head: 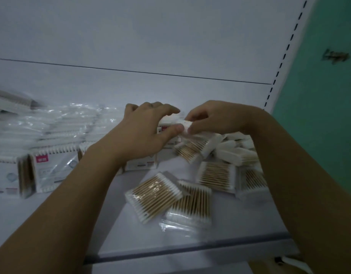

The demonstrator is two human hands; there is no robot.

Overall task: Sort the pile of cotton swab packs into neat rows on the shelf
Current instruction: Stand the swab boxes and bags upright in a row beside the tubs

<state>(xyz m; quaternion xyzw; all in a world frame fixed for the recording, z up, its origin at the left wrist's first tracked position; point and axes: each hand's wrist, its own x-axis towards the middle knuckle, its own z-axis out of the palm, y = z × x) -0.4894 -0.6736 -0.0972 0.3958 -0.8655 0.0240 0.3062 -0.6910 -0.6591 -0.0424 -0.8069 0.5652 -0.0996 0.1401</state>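
Head view: the left hand (143, 131) and right hand (216, 119) together pinch one clear plastic cotton swab pack (183, 124) above the white shelf (111, 224). An upright row of labelled packs (52, 171) stands at left; a loose pile of wooden-stemmed packs (216, 175) lies unsorted at right.

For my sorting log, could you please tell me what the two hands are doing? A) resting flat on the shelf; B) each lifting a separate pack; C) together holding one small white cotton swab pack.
C: the left hand and the right hand hold the same small white cotton swab pack.
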